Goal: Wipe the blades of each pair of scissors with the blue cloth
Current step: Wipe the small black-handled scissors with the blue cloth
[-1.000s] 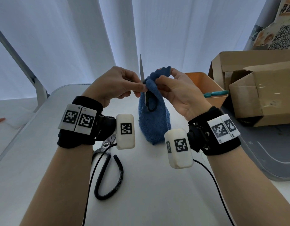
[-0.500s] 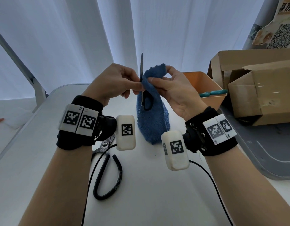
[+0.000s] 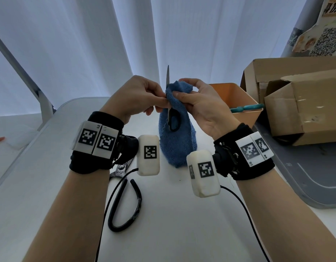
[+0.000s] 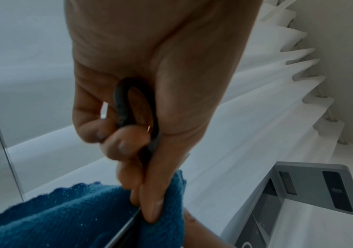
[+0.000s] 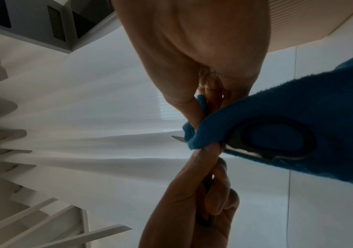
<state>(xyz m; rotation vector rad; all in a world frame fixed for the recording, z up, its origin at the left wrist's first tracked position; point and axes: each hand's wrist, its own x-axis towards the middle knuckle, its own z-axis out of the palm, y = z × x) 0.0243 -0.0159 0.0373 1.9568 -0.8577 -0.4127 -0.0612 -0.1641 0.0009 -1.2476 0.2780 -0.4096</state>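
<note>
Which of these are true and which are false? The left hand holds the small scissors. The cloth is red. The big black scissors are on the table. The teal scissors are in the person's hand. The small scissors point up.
1. The left hand holds the small black-handled scissors. True.
2. The cloth is red. False: the cloth is blue, and the right hand pinches it around the blade.
3. The large black-handled scissors lie on the table. True.
4. The teal scissors are in the person's hand. False: the teal-handled scissors rest in the orange bin.
5. The small scissors point up. True: the blade tip sticks up above the cloth.
</note>
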